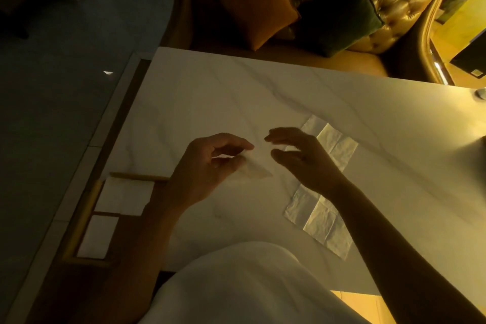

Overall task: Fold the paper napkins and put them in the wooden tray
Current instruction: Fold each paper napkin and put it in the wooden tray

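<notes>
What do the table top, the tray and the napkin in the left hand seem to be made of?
Table top: looks like white marble or a marble-look slab, smooth, with grey veins. Tray: seems light wood, judging by its pale yellowish rim; the dim light leaves the finish open. Napkin pinched by the left hand: thin white paper tissue, soft and creased.

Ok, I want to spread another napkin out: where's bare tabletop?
Bare: the table beyond the left hand and right hand, and its near middle between the wooden tray and the near unfolded napkin. Crowded: the right side, with the far unfolded napkin too.
</notes>
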